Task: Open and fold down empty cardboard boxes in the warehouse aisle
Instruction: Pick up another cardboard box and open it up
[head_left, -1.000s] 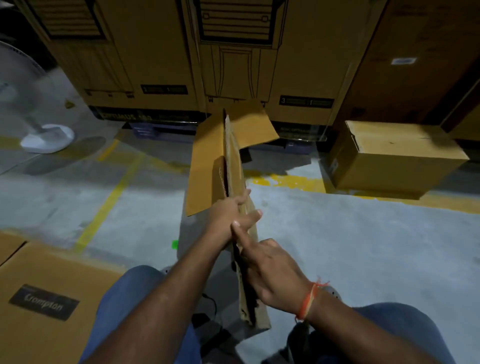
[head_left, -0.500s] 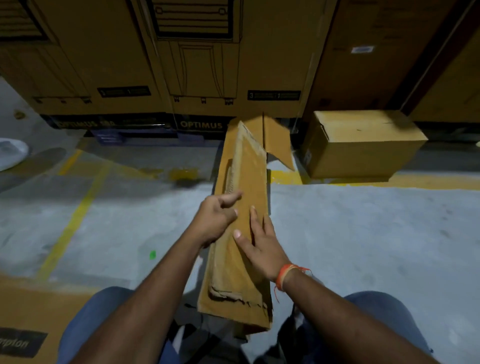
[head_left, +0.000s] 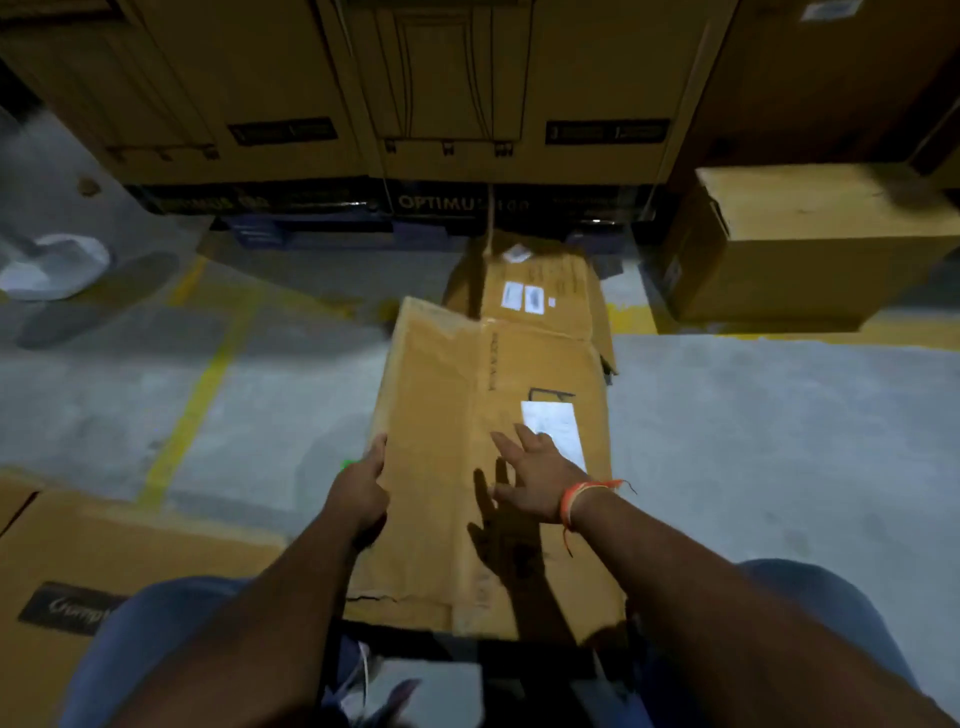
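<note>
A flattened brown cardboard box (head_left: 467, 415) lies broad side up between my knees, stretching away from me over the concrete floor. White labels sit on its right half and on its far flap. My left hand (head_left: 361, 493) grips the box's left edge, thumb on top and fingers underneath. My right hand (head_left: 540, 480), with an orange thread at the wrist, hovers just over the box's middle with fingers spread and straight; its shadow falls on the cardboard below it.
Tall printed cartons (head_left: 415, 104) line the far side. A closed brown box (head_left: 810, 249) stands at the right. Flat cardboard with a black logo (head_left: 78, 571) lies at my left. A white fan base (head_left: 52, 265) sits far left. Yellow floor lines (head_left: 192, 405) cross the concrete.
The box has swung from standing on edge to lying flat, broad side up. My left hand shifted to its left edge. My right hand lifted off the face and spread.
</note>
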